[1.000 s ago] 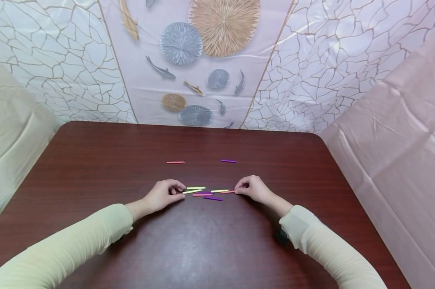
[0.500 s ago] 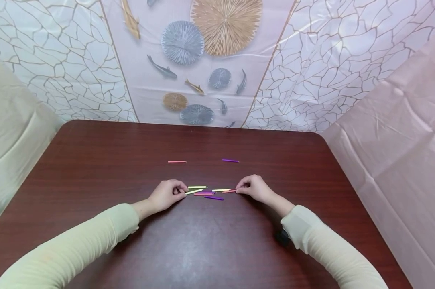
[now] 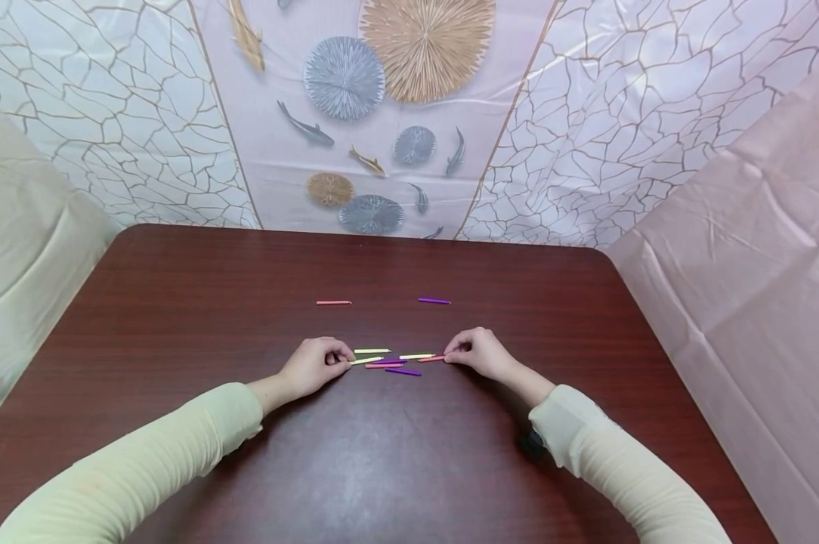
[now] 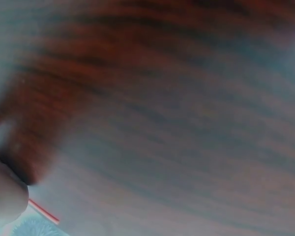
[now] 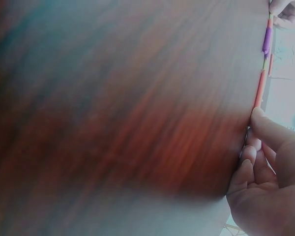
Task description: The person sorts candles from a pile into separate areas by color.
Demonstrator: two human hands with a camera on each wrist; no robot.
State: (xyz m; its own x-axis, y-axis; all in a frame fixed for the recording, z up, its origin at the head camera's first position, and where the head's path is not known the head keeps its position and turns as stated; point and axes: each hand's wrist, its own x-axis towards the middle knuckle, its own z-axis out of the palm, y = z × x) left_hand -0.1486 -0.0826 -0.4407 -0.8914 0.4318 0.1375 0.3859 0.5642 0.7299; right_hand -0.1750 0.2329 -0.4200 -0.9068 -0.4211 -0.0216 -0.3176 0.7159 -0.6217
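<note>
Thin, short candles lie in a loose cluster mid-table in the head view. My left hand [image 3: 317, 365] pinches the left end of a yellow candle [image 3: 369, 361], whose tip reaches over a purple candle [image 3: 394, 361]. At the other side my right hand [image 3: 480, 353] pinches a red candle [image 3: 431, 359] by its right end. Around these lie two more yellow candles [image 3: 416, 357], another red candle [image 3: 384, 366] and a purple candle [image 3: 403, 372] nearest me. In the right wrist view, thumb and fingers hold the red candle [image 5: 259, 91]. Only part of my left hand [image 4: 7, 196] shows in the left wrist view.
Farther back on the dark wooden table [image 3: 199, 302] lie a red candle [image 3: 333, 303] to the left and a purple candle [image 3: 434, 301] to the right. A patterned curtain [image 3: 409, 181] hangs behind the table's far edge, with pale cloth at both sides.
My left hand has edged slightly right with its yellow candle, and the purple candle under its tip has turned a little. My right hand keeps its hold on the red candle, nearly still.
</note>
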